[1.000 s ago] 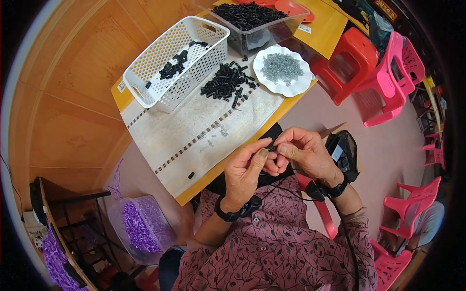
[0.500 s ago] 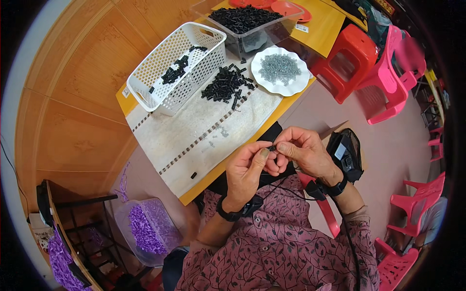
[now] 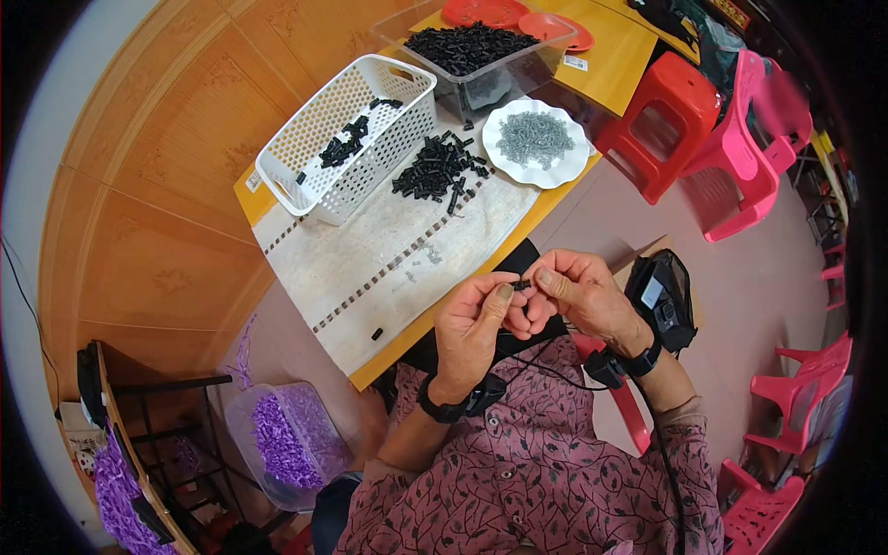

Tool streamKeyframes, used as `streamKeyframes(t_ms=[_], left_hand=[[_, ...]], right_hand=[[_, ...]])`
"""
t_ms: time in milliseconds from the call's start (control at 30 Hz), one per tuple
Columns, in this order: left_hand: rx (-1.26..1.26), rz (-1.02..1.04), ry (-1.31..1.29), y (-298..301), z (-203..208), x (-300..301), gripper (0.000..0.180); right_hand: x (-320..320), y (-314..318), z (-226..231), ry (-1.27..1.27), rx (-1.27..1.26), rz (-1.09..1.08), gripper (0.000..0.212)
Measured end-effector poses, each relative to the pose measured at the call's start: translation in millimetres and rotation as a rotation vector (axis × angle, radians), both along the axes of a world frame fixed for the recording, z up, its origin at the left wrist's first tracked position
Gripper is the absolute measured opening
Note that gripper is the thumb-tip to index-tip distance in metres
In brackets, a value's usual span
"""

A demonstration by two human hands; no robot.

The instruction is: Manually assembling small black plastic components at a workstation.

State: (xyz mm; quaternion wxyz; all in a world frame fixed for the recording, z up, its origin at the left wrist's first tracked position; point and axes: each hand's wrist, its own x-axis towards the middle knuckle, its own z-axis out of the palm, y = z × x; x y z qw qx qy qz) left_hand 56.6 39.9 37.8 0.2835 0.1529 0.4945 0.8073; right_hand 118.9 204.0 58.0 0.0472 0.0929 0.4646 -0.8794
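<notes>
Between the thumb and fingers of my left hand (image 3: 470, 324) is a small black cylindrical piece (image 3: 522, 286). My right hand (image 3: 587, 294) is pinched closed at the right end of that piece; whatever its fingertips hold is too small to make out. Both hands are just off the table's near edge, above my lap. On the pale table cover (image 3: 370, 254) lie a pile of similar black pieces (image 3: 437, 169), a few small clear pieces (image 3: 428, 252) and one lone black piece (image 3: 376, 334). A white scalloped plate (image 3: 495, 165) carries many small clear pieces (image 3: 536, 139).
A white perforated basket (image 3: 342, 190) with several black pieces stands at the table's far left. Behind it is a clear bin (image 3: 504, 91) heaped with black pieces. Red stools (image 3: 661, 120) and pink chairs (image 3: 740, 185) stand at right; a tub of purple strips (image 3: 287, 444) is at lower left.
My fingertips have parted slightly, so more of the black piece shows between them. The whole view has shifted a little; the table items stay in place.
</notes>
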Motion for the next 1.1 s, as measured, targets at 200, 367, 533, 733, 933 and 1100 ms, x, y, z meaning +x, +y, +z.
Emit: streamKeyframes(t_ms=[200, 367, 533, 733, 933, 1100], left_hand=[[-0.007, 0.010, 0.037, 0, 4, 2, 0.020], [-0.024, 0.002, 0.059, 1, 6, 4, 0.021], [-0.043, -0.005, 0.034, 0, 5, 3, 0.022], [-0.068, 0.000, -0.023, -6, 0, 1, 0.021], [-0.074, 0.063, -0.069, -13, -7, -10, 0.020], [-0.056, 0.123, -0.101, -19, -12, -27, 0.020]], right_hand=[[1, -1, 8, 0.015, 0.096, 0.011, 0.018], [3, 1, 7, 0.037, 0.125, 0.002, 0.016], [2, 1, 7, 0.029, 0.154, 0.008, 0.016], [-7, -1, 6, -0.020, 0.211, 0.071, 0.015], [-28, -9, 7, -0.078, 0.238, 0.122, 0.016], [-57, -14, 9, -0.094, 0.333, 0.191, 0.015]])
